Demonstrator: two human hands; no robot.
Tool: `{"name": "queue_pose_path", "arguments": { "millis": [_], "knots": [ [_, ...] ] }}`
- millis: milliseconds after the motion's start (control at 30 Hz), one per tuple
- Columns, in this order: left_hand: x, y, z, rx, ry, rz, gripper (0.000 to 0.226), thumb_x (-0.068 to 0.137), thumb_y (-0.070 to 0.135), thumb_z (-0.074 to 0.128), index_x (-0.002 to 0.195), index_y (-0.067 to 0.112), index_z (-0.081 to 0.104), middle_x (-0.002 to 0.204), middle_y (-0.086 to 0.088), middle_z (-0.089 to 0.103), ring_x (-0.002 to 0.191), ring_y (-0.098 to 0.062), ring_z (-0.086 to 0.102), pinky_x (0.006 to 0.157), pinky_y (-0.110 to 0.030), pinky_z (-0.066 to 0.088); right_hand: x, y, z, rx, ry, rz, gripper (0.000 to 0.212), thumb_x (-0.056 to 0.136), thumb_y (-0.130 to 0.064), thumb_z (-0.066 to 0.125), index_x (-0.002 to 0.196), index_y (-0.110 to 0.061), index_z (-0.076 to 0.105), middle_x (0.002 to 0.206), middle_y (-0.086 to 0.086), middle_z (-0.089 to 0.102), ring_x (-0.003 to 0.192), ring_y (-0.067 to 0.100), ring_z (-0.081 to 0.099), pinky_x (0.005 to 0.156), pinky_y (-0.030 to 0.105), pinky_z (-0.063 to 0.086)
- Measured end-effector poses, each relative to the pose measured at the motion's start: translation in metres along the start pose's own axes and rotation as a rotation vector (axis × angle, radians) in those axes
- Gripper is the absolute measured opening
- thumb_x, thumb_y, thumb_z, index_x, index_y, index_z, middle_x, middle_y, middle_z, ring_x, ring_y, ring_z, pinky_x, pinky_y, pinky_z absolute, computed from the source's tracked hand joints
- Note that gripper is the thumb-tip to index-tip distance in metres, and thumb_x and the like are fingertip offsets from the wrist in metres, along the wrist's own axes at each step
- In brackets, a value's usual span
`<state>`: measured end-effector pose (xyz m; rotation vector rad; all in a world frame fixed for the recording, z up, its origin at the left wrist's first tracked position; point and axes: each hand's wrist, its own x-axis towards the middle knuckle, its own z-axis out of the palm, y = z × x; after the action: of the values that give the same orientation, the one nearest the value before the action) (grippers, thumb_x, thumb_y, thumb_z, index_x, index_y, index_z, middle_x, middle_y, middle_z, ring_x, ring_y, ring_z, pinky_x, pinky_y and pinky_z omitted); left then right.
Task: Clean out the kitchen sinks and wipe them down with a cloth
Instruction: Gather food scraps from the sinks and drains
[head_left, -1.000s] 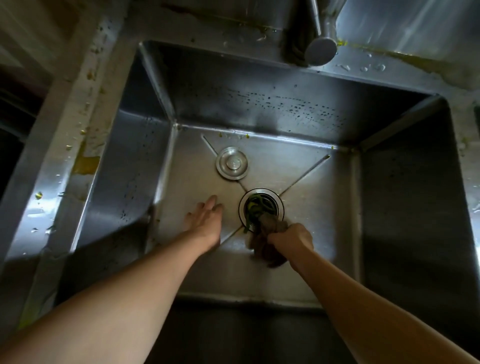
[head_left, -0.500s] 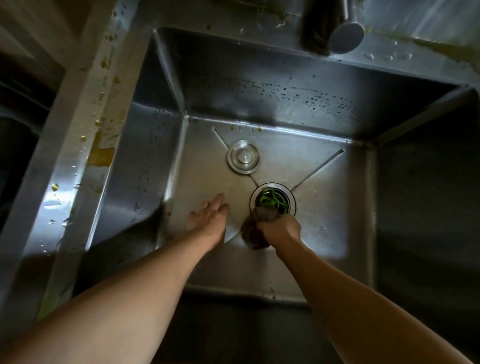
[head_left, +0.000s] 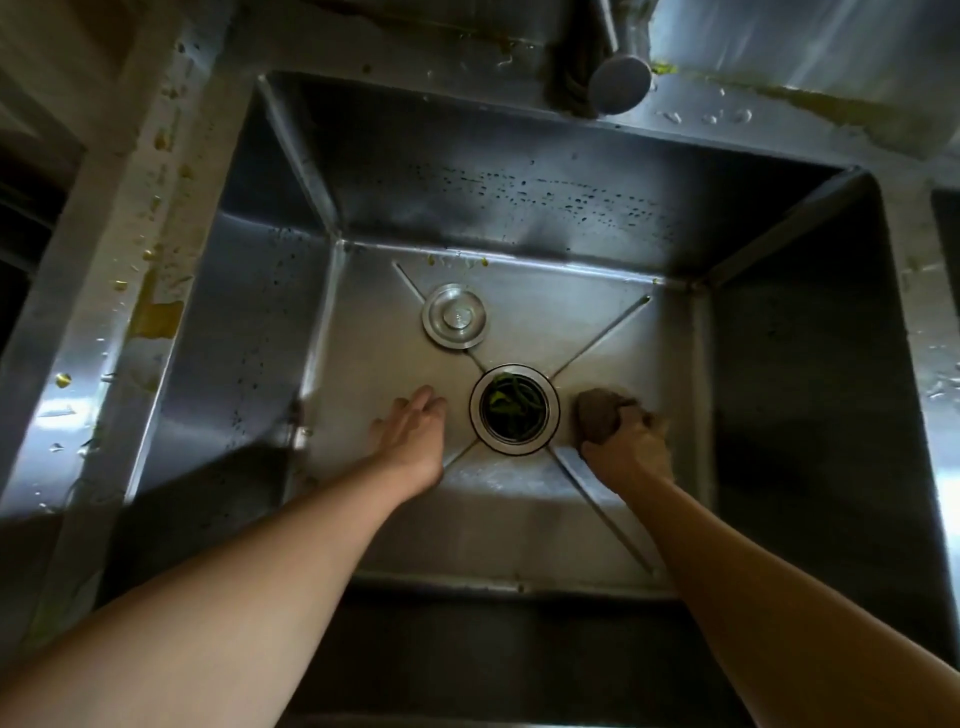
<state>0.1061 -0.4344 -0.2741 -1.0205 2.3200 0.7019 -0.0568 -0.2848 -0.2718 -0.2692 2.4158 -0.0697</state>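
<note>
A deep square stainless steel sink fills the view, and both bare arms of the person reach down to its floor. The right hand clenches around a brown crumpled cloth and presses it on the sink floor, just to the right of the round open drain. The cloth sticks out from the fingers toward the drain but does not cover it. The left hand lies flat on the sink floor on the other side of the drain, with fingers straight and together, grasping nothing.

Inside the drain there are green scraps, maybe vegetable pieces; the view is too dark to be sure. A round shiny metal drain stopper lies on the floor behind the left hand, apart from the drain, near the back wall. Small yellow-green bits sit along the back edge of the floor, and dark drops speckle the back wall.

Above the back rim, the round grey end of the tap points over the basin. The steel ledge on the left carries yellow stains and water drops.
</note>
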Motion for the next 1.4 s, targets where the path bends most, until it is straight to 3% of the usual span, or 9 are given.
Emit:
{"name": "queue_pose_path", "arguments": {
  "millis": [100, 200, 267, 367, 500, 633, 1067, 1267, 1400],
  "knots": [
    [0.000, 0.005, -0.001, 0.014, -0.008, -0.008, 0.055, 0.085, 0.003, 0.054, 0.136, 0.017, 0.040, 0.144, 0.001, 0.029, 0.127, -0.027, 0.037, 0.098, -0.040, 0.041, -0.006, 0.001, -0.001, -0.161, 0.083, -0.083, 0.060, 0.084, -0.034, 0.065, 0.137, -0.023, 0.038, 0.154, 0.010, 0.008, 0.136, 0.041, 0.018, 0.112, 0.048, 0.025],
    [-0.001, 0.012, -0.001, 0.007, -0.011, -0.002, 0.057, 0.084, 0.003, 0.055, 0.137, 0.017, 0.039, 0.144, 0.001, 0.031, 0.127, -0.026, 0.037, 0.100, -0.040, 0.041, -0.017, -0.012, 0.000, -0.283, 0.278, -0.275, 0.042, 0.083, -0.033, 0.062, 0.122, -0.023, 0.052, 0.139, 0.012, 0.026, 0.123, 0.033, 0.028, 0.102, 0.040, 0.032],
    [0.000, 0.018, -0.002, -0.007, -0.006, 0.002, 0.057, 0.084, 0.004, 0.055, 0.137, 0.018, 0.040, 0.142, 0.000, 0.032, 0.127, -0.026, 0.037, 0.100, -0.039, 0.041, -0.019, -0.020, 0.003, -0.324, 0.195, -0.398, 0.040, 0.085, -0.022, 0.058, 0.125, -0.020, 0.053, 0.133, 0.012, 0.033, 0.122, 0.032, 0.030, 0.100, 0.039, 0.036],
    [0.003, 0.023, -0.001, -0.030, 0.014, 0.010, 0.056, 0.085, 0.003, 0.052, 0.137, 0.018, 0.039, 0.142, 0.000, 0.033, 0.128, -0.025, 0.036, 0.101, -0.038, 0.040, -0.016, -0.029, 0.013, -0.432, -0.026, -0.466, 0.053, 0.086, -0.012, 0.055, 0.137, -0.019, 0.043, 0.141, 0.016, 0.028, 0.131, 0.034, 0.027, 0.102, 0.042, 0.039],
    [0.007, 0.020, 0.003, -0.055, 0.020, 0.001, 0.056, 0.085, 0.002, 0.052, 0.137, 0.018, 0.040, 0.141, -0.002, 0.035, 0.128, -0.026, 0.037, 0.102, -0.038, 0.040, -0.002, -0.032, 0.027, -0.683, -0.033, -0.559, 0.047, 0.092, -0.018, 0.048, 0.138, -0.019, 0.040, 0.140, 0.022, 0.028, 0.128, 0.038, 0.031, 0.101, 0.046, 0.039],
    [0.011, 0.016, 0.007, -0.052, 0.020, -0.030, 0.054, 0.086, 0.003, 0.051, 0.137, 0.017, 0.040, 0.140, -0.003, 0.036, 0.127, -0.026, 0.038, 0.099, -0.038, 0.041, 0.012, -0.035, 0.039, -0.793, 0.009, -0.619, 0.037, 0.097, -0.024, 0.041, 0.133, -0.020, 0.049, 0.139, 0.019, 0.031, 0.126, 0.036, 0.032, 0.101, 0.044, 0.033],
    [0.021, 0.022, 0.016, -0.129, 0.059, -0.099, 0.051, 0.083, 0.010, 0.060, 0.131, 0.019, 0.045, 0.133, -0.007, 0.043, 0.122, -0.028, 0.043, 0.093, -0.037, 0.044, 0.027, -0.030, 0.041, -0.682, 0.132, -0.775, 0.033, 0.099, -0.026, 0.040, 0.123, -0.019, 0.061, 0.135, 0.016, 0.035, 0.125, 0.036, 0.032, 0.100, 0.044, 0.033],
    [0.031, 0.031, 0.018, -0.365, 0.158, -0.158, 0.035, 0.085, 0.026, 0.064, 0.119, 0.022, 0.058, 0.120, -0.003, 0.061, 0.109, -0.024, 0.057, 0.086, -0.029, 0.048, 0.030, -0.022, 0.039, -0.559, 0.243, -0.825, 0.029, 0.095, -0.028, 0.047, 0.119, -0.022, 0.064, 0.129, 0.013, 0.041, 0.119, 0.035, 0.038, 0.095, 0.042, 0.034],
    [0.036, 0.042, 0.019, -0.621, 0.169, -0.260, 0.027, 0.085, 0.036, 0.066, 0.108, 0.022, 0.067, 0.109, 0.000, 0.067, 0.098, -0.016, 0.060, 0.080, -0.022, 0.044, 0.028, -0.015, 0.037, -0.472, 0.279, -0.847, 0.023, 0.087, -0.020, 0.060, 0.105, -0.011, 0.072, 0.124, 0.022, 0.053, 0.111, 0.041, 0.049, 0.090, 0.044, 0.040]
  ]
}}
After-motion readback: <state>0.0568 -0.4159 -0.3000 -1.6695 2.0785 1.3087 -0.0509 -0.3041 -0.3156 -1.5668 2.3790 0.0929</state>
